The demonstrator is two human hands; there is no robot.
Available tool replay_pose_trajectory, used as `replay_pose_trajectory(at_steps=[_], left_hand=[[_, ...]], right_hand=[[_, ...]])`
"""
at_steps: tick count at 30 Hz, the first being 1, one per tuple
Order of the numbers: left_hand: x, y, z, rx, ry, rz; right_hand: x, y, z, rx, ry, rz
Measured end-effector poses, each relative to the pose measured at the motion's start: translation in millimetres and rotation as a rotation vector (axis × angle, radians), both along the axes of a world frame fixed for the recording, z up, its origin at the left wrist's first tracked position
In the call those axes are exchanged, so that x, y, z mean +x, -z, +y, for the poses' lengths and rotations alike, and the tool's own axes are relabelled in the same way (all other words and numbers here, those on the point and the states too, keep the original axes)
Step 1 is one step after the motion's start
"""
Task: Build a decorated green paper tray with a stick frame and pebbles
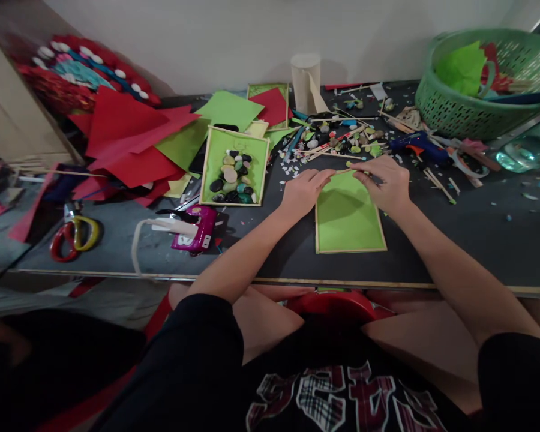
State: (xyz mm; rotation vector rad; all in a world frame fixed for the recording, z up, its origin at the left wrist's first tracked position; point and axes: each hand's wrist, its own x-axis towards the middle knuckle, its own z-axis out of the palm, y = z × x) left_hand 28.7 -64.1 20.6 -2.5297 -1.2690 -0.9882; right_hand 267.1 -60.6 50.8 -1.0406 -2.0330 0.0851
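Observation:
A light green sheet (pixel 350 219) lies on the dark table, with thin wooden sticks along its side and near edges. Over its far edge, a thin wooden stick (pixel 344 171) runs between my two hands. The fingers of my left hand (pixel 303 191) pinch the stick's left end at the sheet's far left corner. My right hand (pixel 386 183) has thumb and fingers closed on the stick farther right. A small yellowish bit (pixel 348 164) shows at the right fingertips. Just left of my hands lies a stick-framed green panel (pixel 210 180) bearing several smooth pebbles.
Sticks, pebbles and paper scraps litter the back, around a paper roll (pixel 304 84). Right are a blue glue gun (pixel 420 147), white-handled scissors (pixel 470 165) and a green basket (pixel 459 108). Left are red paper (pixel 121 138), red-and-yellow scissors (pixel 74 235) and a purple device (pixel 200 228).

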Motion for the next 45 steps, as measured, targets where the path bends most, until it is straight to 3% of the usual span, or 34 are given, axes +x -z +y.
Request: replay_pose_trajectory(at_steps=[5, 10, 12, 19, 30, 45], left_hand=[[-0.8, -0.9, 0.1, -0.036, 0.08, 0.009], [-16.9, -2.8, 8.6, -0.022, -0.031, -0.155], [-27.2, 1.8, 17.9, -0.059, -0.013, -0.154], [-42.1, 19.1, 44.7, -0.137, 0.093, -0.02], [-37.5, 6.4, 37.2, -0.285, 0.06, 0.022], [-37.2, 4.6, 35.5, -0.31, 0.062, 0.028]], right_hand=[[5.7, 3.7, 4.1, -0.015, 0.08, -0.055], [18.1, 6.5, 13.7, -0.031, 0.216, -0.065], [20.5, 12.2, 18.7, -0.044, 0.251, -0.094], [20.0, 24.4, 24.5, -0.043, 0.284, -0.113], [20.8, 23.0, 23.1, -0.127, 0.288, -0.156], [23.1, 15.8, 22.4, -0.181, 0.257, -0.284]])
